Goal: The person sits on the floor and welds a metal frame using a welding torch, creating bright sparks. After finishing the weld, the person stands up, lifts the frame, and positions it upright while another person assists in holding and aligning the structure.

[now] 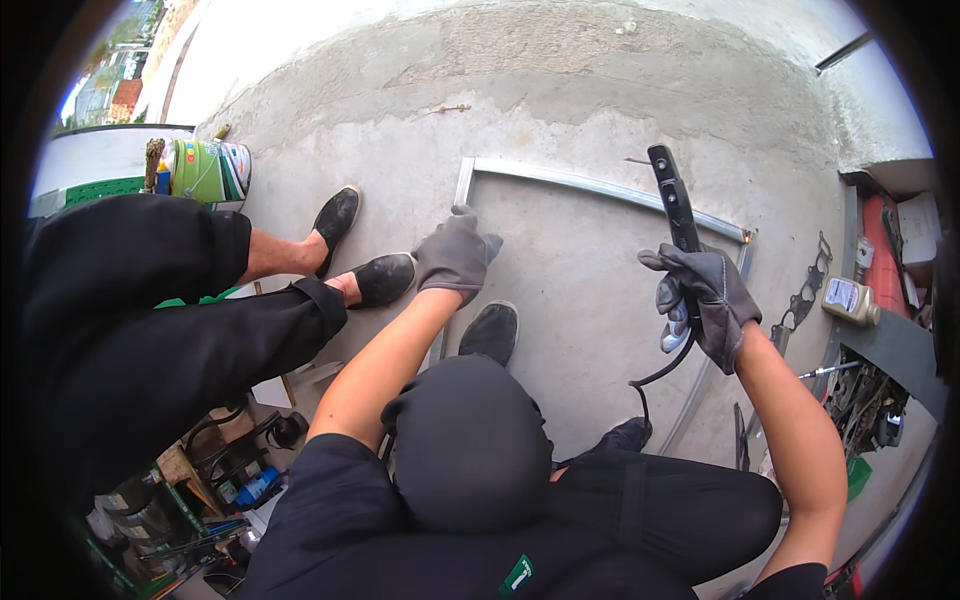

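A silver metal frame (600, 185) of straight tubes lies on the concrete floor. My left hand (455, 255) in a grey glove grips the frame's left tube, below its upper corner. My right hand (700, 300), also gloved, holds a black electrode holder (670, 195) upright over the frame's right half. A thin rod sticks out leftward from the holder's top, and a black cable (655, 375) hangs from it to the floor. My dark-clothed knee (465, 440) hides part of the frame's lower left.
A person's legs (170, 360) in black trousers and slip-on shoes stand at left. A green bucket (200, 170) is behind them. Cluttered tools (250, 480) lie lower left. At right are a beige bottle (848, 298), a flat gasket-like piece (805, 290) and more tools. A pale wall runs along the back.
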